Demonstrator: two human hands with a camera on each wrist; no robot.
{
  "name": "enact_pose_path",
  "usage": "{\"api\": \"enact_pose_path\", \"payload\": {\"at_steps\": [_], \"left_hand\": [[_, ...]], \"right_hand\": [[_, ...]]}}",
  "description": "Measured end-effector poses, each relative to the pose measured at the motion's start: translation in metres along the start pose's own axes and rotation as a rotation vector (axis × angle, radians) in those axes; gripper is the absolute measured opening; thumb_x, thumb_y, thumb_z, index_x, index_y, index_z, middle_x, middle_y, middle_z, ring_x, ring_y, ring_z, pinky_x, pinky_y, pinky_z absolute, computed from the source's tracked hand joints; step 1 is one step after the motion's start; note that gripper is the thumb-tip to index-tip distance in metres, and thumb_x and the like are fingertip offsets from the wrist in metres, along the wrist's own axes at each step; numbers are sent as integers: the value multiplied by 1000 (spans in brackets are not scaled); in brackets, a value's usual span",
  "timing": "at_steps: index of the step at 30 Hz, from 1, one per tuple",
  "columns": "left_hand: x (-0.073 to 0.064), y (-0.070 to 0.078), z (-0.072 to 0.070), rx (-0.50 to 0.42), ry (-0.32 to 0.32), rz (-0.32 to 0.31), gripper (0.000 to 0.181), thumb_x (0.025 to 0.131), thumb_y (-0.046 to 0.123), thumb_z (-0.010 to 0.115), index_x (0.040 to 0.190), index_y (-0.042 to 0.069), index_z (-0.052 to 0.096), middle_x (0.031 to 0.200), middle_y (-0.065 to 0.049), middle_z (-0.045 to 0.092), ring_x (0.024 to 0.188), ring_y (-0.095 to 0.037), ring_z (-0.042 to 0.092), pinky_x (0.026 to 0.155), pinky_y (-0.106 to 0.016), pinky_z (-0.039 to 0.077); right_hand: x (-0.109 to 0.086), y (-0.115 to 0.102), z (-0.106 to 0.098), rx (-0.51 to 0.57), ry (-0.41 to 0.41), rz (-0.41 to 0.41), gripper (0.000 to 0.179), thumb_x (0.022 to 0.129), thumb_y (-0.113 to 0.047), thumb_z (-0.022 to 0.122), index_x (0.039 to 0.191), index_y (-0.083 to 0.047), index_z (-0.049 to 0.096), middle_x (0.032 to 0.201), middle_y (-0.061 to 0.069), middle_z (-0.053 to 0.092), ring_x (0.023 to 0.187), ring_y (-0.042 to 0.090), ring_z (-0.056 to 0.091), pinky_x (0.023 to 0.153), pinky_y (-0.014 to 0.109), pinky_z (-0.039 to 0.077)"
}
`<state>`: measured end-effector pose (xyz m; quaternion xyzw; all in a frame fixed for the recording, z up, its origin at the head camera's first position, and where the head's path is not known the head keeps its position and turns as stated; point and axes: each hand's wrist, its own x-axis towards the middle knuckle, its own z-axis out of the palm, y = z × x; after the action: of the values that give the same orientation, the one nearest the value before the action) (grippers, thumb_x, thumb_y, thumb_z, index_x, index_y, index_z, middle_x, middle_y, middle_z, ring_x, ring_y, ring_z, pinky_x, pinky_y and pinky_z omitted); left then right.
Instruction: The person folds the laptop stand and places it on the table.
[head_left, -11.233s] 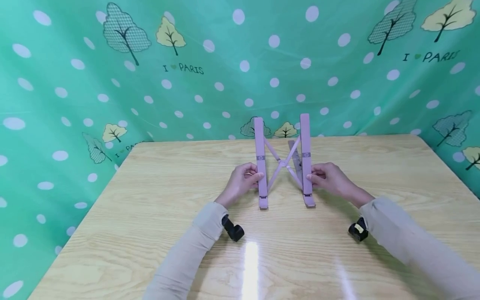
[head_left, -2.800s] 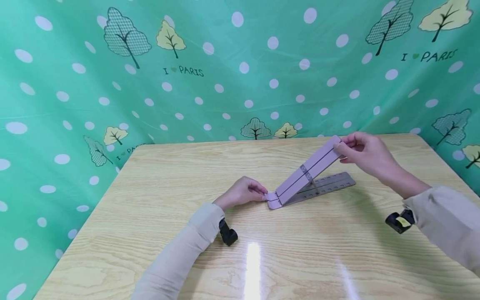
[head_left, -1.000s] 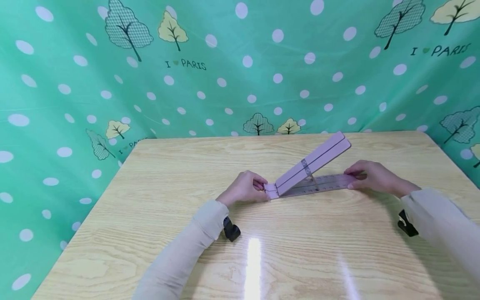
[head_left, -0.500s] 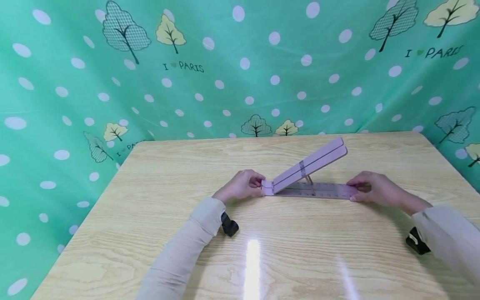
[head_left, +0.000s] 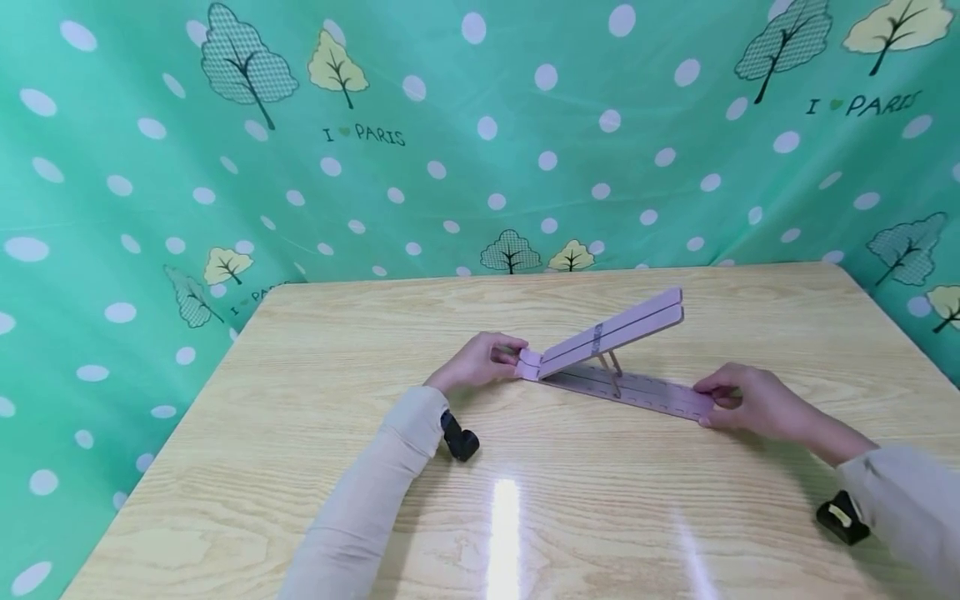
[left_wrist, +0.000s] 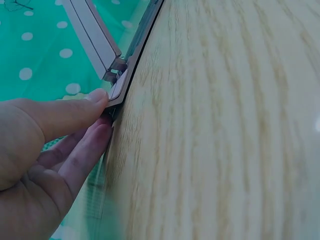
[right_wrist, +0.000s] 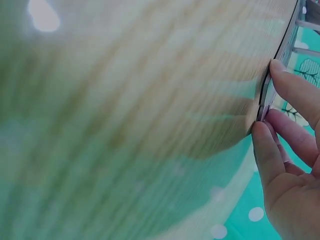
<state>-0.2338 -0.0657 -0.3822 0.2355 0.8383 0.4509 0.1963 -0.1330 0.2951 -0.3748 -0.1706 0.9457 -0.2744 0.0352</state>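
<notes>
A pink-purple folding laptop stand [head_left: 630, 329] rests on the table, its two long rails side by side with a thin dark seam between them. The upper rails slope up to the right, propped on thin struts [head_left: 611, 375] above the flat base. My left hand [head_left: 480, 360] pinches the hinged lip at the left end; in the left wrist view, the thumb of my left hand [left_wrist: 55, 145] lies on top of that lip. At the other end, my right hand [head_left: 757, 402] grips the base's tip. In the right wrist view, the fingers of my right hand [right_wrist: 295, 145] touch the base's edge.
The stand lies on a light wood-grain table [head_left: 337, 350]. Behind the table hangs a green polka-dot cloth [head_left: 420, 150] with printed trees. Black wrist cameras [head_left: 459, 437] sit under both sleeves.
The stand's rails, apart with crossed struts at first, came together. My right hand let go of the raised rails and took the base tip. Lately the stand's right end swung toward me.
</notes>
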Motion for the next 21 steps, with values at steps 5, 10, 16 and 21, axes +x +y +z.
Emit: {"api": "enact_pose_path", "payload": {"at_steps": [5, 10, 16, 21], "left_hand": [[2, 1, 0, 17, 30, -25, 47, 77, -5, 63, 122, 0, 50, 119, -15, 53, 99, -23, 57, 80, -21, 48], [7, 0, -1, 26, 58, -27, 44, 79, -8, 59, 122, 0, 50, 123, -15, 50, 103, -23, 55, 83, -22, 47], [13, -2, -1, 49, 98, -37, 43, 79, -9, 57, 121, 0, 51, 122, -14, 51, 103, -23, 55, 85, -24, 46], [18, -1, -2, 71, 119, -14, 38, 80, -7, 57, 118, 0, 54, 118, -13, 54, 101, -24, 56, 84, -24, 47]], "right_hand": [[-5, -5, 3, -5, 13, -31, 39, 65, -16, 78, 94, 4, 64, 83, 1, 57, 71, 6, 49, 57, 18, 45], [-10, -12, 10, -10, 21, -51, 37, 63, -18, 79, 91, 0, 64, 79, -3, 55, 68, 4, 46, 54, 18, 42], [-14, -25, 18, 9, -18, -24, 38, 64, -26, 79, 89, -4, 62, 76, -4, 51, 67, 6, 43, 52, 18, 39], [-16, -32, 21, -8, -25, -2, 37, 63, -25, 79, 89, -6, 61, 75, -5, 51, 66, 5, 43, 51, 17, 39]]}}
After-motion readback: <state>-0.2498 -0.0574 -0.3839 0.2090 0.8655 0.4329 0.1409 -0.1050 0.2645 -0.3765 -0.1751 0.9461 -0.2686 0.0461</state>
